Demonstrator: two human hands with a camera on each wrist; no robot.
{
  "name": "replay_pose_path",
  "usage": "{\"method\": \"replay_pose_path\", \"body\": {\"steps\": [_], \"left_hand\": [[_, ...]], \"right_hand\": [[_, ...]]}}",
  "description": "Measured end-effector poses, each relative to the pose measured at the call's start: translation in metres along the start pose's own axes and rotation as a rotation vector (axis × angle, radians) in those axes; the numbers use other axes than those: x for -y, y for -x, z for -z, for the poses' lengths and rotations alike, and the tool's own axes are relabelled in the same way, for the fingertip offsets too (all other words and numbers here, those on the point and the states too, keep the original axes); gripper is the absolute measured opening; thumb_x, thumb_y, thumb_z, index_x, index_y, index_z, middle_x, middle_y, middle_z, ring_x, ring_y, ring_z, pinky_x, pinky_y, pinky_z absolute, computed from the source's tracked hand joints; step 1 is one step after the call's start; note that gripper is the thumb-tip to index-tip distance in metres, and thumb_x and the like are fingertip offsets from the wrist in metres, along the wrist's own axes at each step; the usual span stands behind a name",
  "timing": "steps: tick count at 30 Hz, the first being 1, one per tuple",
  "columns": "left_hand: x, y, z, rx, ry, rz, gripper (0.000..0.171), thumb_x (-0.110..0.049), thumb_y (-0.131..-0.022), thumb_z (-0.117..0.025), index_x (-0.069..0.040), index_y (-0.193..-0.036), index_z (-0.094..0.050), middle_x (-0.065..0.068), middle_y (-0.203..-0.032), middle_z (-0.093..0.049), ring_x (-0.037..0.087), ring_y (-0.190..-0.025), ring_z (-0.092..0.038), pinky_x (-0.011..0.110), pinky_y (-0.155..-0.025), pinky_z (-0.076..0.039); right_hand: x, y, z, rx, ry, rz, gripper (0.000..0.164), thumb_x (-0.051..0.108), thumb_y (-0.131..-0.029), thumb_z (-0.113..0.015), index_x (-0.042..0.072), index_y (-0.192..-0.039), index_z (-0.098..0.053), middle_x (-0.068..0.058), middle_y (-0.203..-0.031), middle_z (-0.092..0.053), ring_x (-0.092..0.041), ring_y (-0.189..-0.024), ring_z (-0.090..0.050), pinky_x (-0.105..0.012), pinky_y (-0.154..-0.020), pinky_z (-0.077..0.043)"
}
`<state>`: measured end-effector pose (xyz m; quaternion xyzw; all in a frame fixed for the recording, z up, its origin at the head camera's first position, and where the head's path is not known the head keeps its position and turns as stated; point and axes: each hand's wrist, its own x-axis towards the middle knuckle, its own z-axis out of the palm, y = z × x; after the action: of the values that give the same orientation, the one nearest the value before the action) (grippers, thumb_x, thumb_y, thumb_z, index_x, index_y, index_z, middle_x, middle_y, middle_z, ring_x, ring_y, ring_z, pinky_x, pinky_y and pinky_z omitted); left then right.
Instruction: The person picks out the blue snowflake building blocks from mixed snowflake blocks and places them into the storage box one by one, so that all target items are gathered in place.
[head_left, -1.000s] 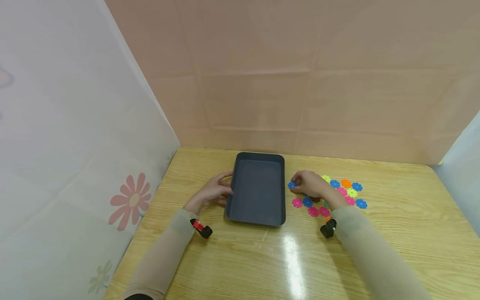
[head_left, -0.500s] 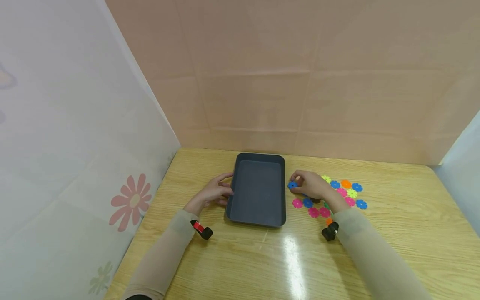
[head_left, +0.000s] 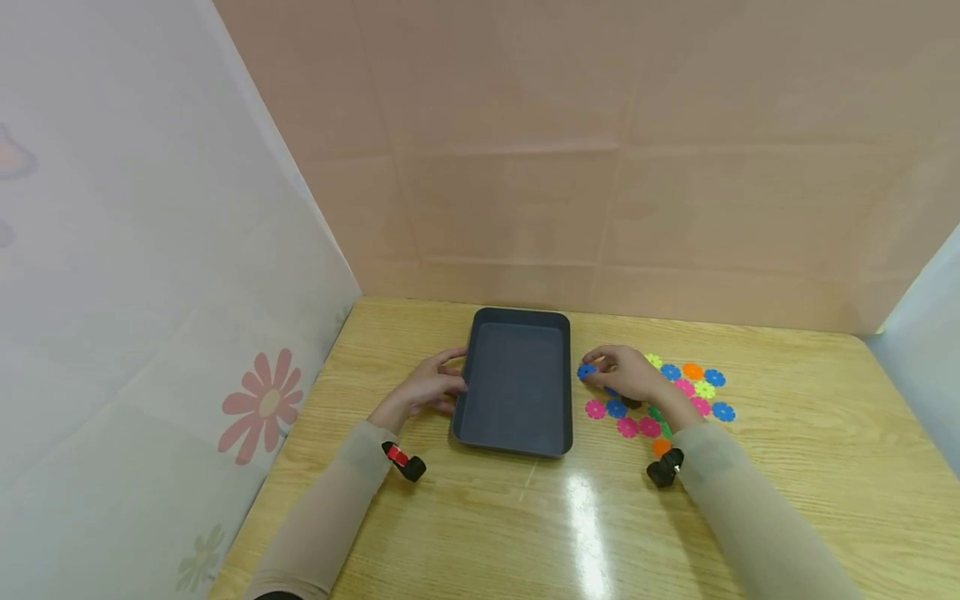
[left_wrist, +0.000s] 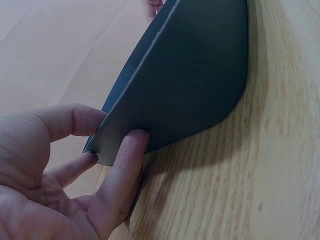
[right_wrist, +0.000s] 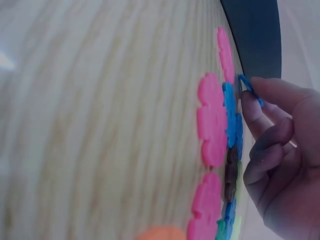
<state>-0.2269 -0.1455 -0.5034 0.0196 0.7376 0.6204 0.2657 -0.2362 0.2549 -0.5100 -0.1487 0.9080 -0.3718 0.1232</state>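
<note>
Head: you've barely shifted this past second — your right hand (head_left: 628, 373) pinches a blue disc (head_left: 586, 372) just right of the tray (head_left: 516, 383); your left hand (head_left: 429, 384), loosely spread, touches its left side. Left wrist: one fingertip (left_wrist: 134, 142) meets the tray's outside. Only the right wrist shows the disc clearly tilted — your grip looks set.

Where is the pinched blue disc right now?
In the head view, the blue disc is pinched by the right hand, just right of the tray and farther back than the leftmost pink disc.

Both forearms (head_left: 326, 510) reach forward — left fingers (left_wrist: 121, 170) spread, right fingers (right_wrist: 284, 94) pinching.
</note>
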Motion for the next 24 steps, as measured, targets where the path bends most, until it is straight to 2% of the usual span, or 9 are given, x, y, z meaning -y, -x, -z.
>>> {"method": "replay_pose_path", "body": {"steps": [3,11,18,24], "left_hand": [[0.0,0.0,0.0,-0.004,-0.003,0.001,0.079,-0.004,-0.091,-0.07,-0.021,-0.162,-0.039,0.022,-0.127,-0.061,0.026,-0.09,-0.07,0.039,-0.065,-0.062],[-0.001,0.002,-0.001,-0.02,0.0,0.014,0.078,-0.004,-0.09,-0.07,-0.021,-0.161,-0.041,0.021,-0.127,-0.061,0.027,-0.092,-0.07,0.039,-0.065,-0.062],[0.0,0.002,-0.002,-0.023,-0.003,0.008,0.079,-0.003,-0.09,-0.069,-0.021,-0.161,-0.04,0.021,-0.126,-0.06,0.027,-0.092,-0.069,0.038,-0.064,-0.062],[0.0,0.002,-0.002,-0.023,-0.009,0.007,0.079,-0.004,-0.09,-0.069,-0.02,-0.161,-0.04,0.021,-0.127,-0.06,0.028,-0.092,-0.07,0.039,-0.064,-0.062]], "right_hand": [[0.0,0.002,0.001,-0.003,-0.025,-0.002,0.034,0.022,-0.099,-0.072,0.007,-0.129,-0.07,-0.011,-0.11,-0.072,-0.029,-0.101,-0.066,-0.045,-0.081,-0.058],[0.003,0.005,0.009,-0.023,-0.064,-0.046,0.037,0.028,-0.1,-0.07,0.007,-0.131,-0.069,-0.012,-0.11,-0.072,-0.029,-0.098,-0.067,-0.05,-0.088,-0.056],[0.008,0.006,0.016,-0.033,-0.108,-0.046,0.043,0.032,-0.101,-0.07,0.009,-0.136,-0.066,-0.01,-0.108,-0.069,-0.028,-0.094,-0.066,-0.04,-0.08,-0.055],[0.024,0.006,0.018,-0.06,-0.12,-0.016,0.045,0.034,-0.1,-0.071,0.01,-0.137,-0.066,-0.009,-0.109,-0.068,-0.032,-0.097,-0.066,-0.041,-0.079,-0.053]]}}
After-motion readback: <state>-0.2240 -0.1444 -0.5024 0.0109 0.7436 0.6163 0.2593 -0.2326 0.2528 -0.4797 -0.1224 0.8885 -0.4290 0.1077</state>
